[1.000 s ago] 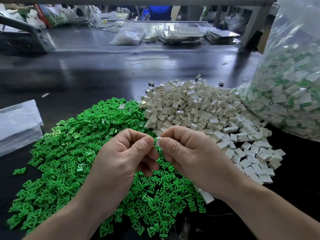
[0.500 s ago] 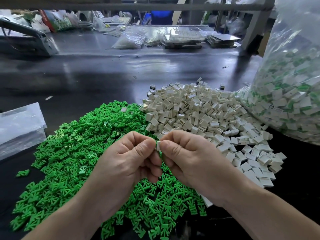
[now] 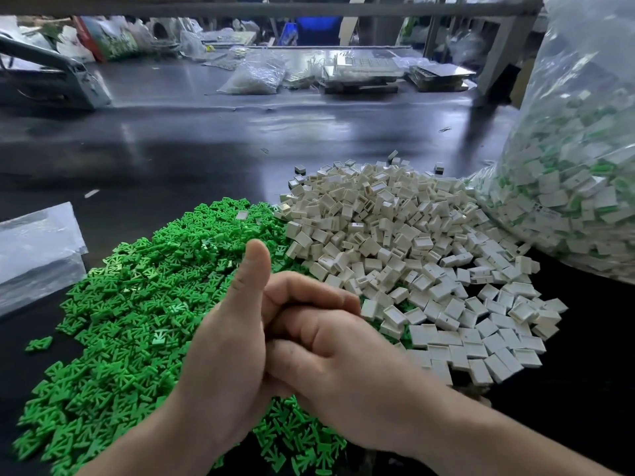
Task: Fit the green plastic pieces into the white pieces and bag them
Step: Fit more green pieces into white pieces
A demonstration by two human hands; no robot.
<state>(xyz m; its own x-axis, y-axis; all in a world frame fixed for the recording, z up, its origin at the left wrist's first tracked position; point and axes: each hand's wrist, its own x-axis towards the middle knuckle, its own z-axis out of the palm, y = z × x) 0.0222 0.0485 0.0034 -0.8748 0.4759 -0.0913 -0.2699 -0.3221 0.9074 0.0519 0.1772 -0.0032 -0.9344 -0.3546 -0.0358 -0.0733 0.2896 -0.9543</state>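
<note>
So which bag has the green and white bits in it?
The big bag at the right edge. The flat bag at left looks empty; the small far bag shows only pale bits.

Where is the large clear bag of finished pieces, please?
In the head view, the clear bag stands at the far right of the dark table, just right of the white pile, with the green pile further left.

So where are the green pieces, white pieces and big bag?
green pieces [image 3: 137, 304]: head view, middle of pile.
white pieces [image 3: 395, 228]: head view, top of heap.
big bag [image 3: 567, 201]: head view, bulging side.
</note>
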